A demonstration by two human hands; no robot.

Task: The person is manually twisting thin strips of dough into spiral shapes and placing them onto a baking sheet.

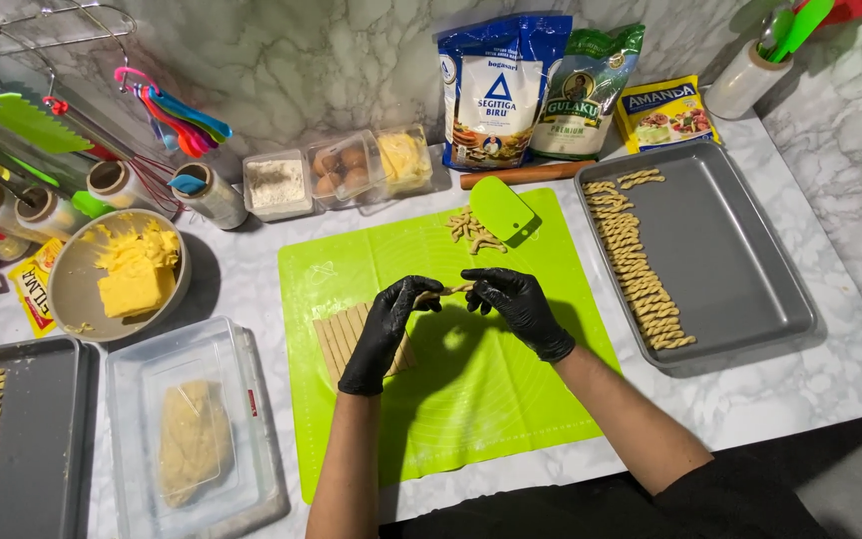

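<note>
So far, your tray holds one full row of twists. Your left hand and right hand pinch a dough strip between them; cut strips remain.

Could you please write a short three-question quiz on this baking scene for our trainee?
1. True or false: both black-gloved hands, left hand and right hand, share a grip on one thin twisted strip of pale dough.
2. Which lies closer to the right hand: the grey metal baking tray at the right or the grey metal baking tray at the left?
3. Fill in: the flat slab of dough cut into strips lies on the ____ silicone mat.

Key: 1 true; 2 the tray at the right; 3 green.
</note>
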